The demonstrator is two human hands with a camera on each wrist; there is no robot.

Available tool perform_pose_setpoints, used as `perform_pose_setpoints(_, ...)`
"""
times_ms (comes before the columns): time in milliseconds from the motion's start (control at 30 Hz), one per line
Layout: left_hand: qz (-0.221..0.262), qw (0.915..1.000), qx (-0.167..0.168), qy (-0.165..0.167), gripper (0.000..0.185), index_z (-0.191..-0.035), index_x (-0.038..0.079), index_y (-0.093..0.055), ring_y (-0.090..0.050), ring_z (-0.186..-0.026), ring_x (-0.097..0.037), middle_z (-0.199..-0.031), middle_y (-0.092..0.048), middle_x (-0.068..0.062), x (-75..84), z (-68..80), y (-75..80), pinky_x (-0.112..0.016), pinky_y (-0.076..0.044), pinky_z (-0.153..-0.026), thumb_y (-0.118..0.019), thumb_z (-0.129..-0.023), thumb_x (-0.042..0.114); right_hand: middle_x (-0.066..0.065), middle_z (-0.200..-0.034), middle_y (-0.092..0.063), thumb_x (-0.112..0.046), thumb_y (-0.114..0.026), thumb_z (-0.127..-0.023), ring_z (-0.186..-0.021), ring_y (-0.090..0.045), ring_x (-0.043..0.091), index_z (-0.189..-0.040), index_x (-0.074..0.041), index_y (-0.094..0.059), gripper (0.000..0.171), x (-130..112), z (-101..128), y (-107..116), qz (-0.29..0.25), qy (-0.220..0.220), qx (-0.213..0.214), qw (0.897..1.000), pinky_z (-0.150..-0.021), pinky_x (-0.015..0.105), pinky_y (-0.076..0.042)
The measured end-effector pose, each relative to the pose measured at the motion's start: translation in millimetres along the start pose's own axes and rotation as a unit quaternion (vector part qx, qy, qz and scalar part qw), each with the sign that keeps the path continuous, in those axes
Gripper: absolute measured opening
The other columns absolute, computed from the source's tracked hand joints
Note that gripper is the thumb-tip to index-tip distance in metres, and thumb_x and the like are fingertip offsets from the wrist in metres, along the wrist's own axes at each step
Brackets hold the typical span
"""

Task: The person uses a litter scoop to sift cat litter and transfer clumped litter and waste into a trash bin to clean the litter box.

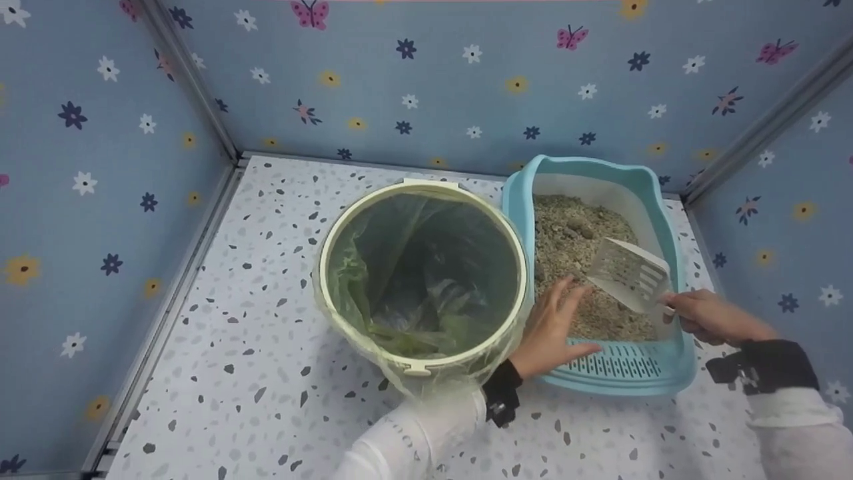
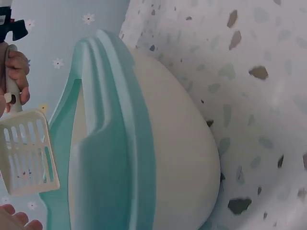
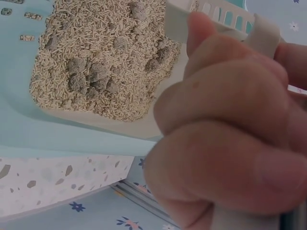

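My right hand [image 1: 713,317] grips the handle of a white slotted litter scoop [image 1: 630,275], its fingers curled round it in the right wrist view. The scoop is tilted above the litter [image 1: 573,233], and no clump shows in it. A turquoise litter box [image 1: 516,207] with a pale inner wall holds the litter; darker clumps [image 3: 88,76] lie on its surface. My left hand [image 1: 550,330] is spread over the box's near left side, fingers straight and pointing toward the scoop, holding nothing. In the left wrist view, its fingertips [image 2: 19,220] appear below the scoop.
A round bin [image 1: 420,368] with a cream rim and a translucent green liner stands left of the box, close against it. Both stand on a white speckled surface [image 1: 253,267]. Blue flowered panels [image 1: 440,60] enclose the back and sides.
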State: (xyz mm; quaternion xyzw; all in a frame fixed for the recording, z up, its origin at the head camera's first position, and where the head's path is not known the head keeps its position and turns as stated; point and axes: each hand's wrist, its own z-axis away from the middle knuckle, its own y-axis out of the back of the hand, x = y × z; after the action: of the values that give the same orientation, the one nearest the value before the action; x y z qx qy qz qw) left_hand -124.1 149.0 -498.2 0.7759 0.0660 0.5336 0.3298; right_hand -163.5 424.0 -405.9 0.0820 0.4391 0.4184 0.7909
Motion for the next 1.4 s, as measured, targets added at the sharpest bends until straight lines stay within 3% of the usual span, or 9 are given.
perform_pose_setpoints(200,0.094,0.9925,-0.019,0.075,0.098,-0.152,0.023,-0.008,-0.014,-0.144,-0.021,-0.157,-0.013,-0.004,5.3,-3.6,-4.5,-0.043,-0.021,-0.113,-0.066,-0.08,0.054,-0.009,-0.052,-0.031,-0.042,-0.031,-0.101,-0.041,-0.028,0.005,-0.1,0.009,-0.056,0.057,1,0,-1,0.011,-0.004,-0.013,1.0,-0.039,0.022,-0.029)
perform_pose_setpoints(433,0.156,0.9819,-0.015,0.107,0.1,-0.152,0.025,-0.005,-0.021,-0.142,-0.02,-0.158,-0.013,-0.004,13.4,-7.8,-9.3,-0.042,-0.027,-0.111,-0.067,-0.079,0.053,-0.009,-0.052,-0.028,-0.04,-0.031,-0.102,-0.04,-0.026,0.005,-0.093,0.004,-0.055,0.051,1,2,-1,0.001,0.0,-0.038,0.999,-0.038,0.022,-0.027)
perform_pose_setpoints(633,0.227,0.9622,0.003,0.15,0.097,-0.151,0.023,-0.01,-0.031,-0.137,-0.018,-0.155,-0.023,-0.003,18.5,-10.3,-16.0,-0.037,-0.034,-0.107,-0.069,-0.08,0.049,-0.01,-0.052,-0.028,-0.039,-0.032,-0.102,-0.04,-0.025,0.004,-0.097,0.005,-0.057,0.05,5,8,2,-0.003,0.024,-0.073,0.997,-0.036,0.02,-0.027)
perform_pose_setpoints(767,0.279,0.9481,0.014,0.151,0.09,-0.15,0.022,-0.017,-0.045,-0.125,-0.014,-0.148,-0.035,-0.004,19.3,-12.1,-18.3,-0.029,-0.043,-0.097,-0.071,-0.08,0.042,-0.01,-0.051,-0.027,-0.037,-0.032,-0.102,-0.041,-0.025,0.004,-0.099,0.005,-0.058,0.049,3,11,3,-0.014,0.027,-0.091,0.995,-0.036,0.02,-0.026)
perform_pose_setpoints(900,0.316,0.9396,0.009,0.131,0.083,-0.148,0.022,-0.023,-0.051,-0.118,-0.015,-0.14,-0.044,-0.005,18.3,-12.9,-18.9,-0.027,-0.046,-0.093,-0.071,-0.082,0.035,-0.009,-0.051,-0.028,-0.032,-0.03,-0.103,-0.04,-0.026,0.003,-0.094,0.004,-0.057,0.046,-1,12,1,-0.017,0.03,-0.107,0.994,-0.036,0.021,-0.025)
perform_pose_setpoints(1067,0.331,0.9382,-0.002,0.1,0.06,-0.141,0.017,-0.038,-0.056,-0.112,-0.011,-0.128,-0.056,-0.005,14.0,-13.5,-19.1,-0.023,-0.045,-0.093,-0.065,-0.088,0.025,-0.008,-0.051,-0.03,-0.028,-0.029,-0.103,-0.04,-0.027,0.004,-0.09,0.006,-0.055,0.045,-7,12,-6,-0.01,0.037,-0.116,0.993,-0.035,0.023,-0.025)
perform_pose_setpoints(1200,0.3,0.9502,0.006,0.085,0.032,-0.122,0.013,-0.058,-0.059,-0.099,-0.002,-0.113,-0.065,0.001,16.3,-14.5,-20.1,-0.016,-0.046,-0.087,-0.06,-0.092,0.023,-0.008,-0.051,-0.031,-0.029,-0.028,-0.103,-0.04,-0.028,0.003,-0.092,0.01,-0.055,0.049,-8,11,-8,0.003,0.039,-0.121,0.992,-0.036,0.021,-0.027)
perform_pose_setpoints(1300,0.276,0.957,0.031,0.084,0.022,-0.112,0.013,-0.064,-0.059,-0.093,0.002,-0.104,-0.067,0.005,17.2,-14.0,-20.1,-0.014,-0.046,-0.081,-0.058,-0.093,0.021,-0.009,-0.051,-0.03,-0.03,-0.027,-0.103,-0.04,-0.028,0.003,-0.093,0.011,-0.055,0.051,-6,10,-7,0.001,0.04,-0.127,0.991,-0.036,0.021,-0.028)
perform_pose_setpoints(1400,0.264,0.9571,0.076,0.092,0.02,-0.112,0.012,-0.063,-0.058,-0.092,0.0,-0.102,-0.066,0.004,14.4,-13.2,-18.8,-0.015,-0.047,-0.079,-0.057,-0.094,0.018,-0.009,-0.051,-0.028,-0.031,-0.027,-0.103,-0.04,-0.026,0.003,-0.093,0.01,-0.056,0.051,-5,10,-6,-0.004,0.043,-0.128,0.991,-0.036,0.021,-0.027)
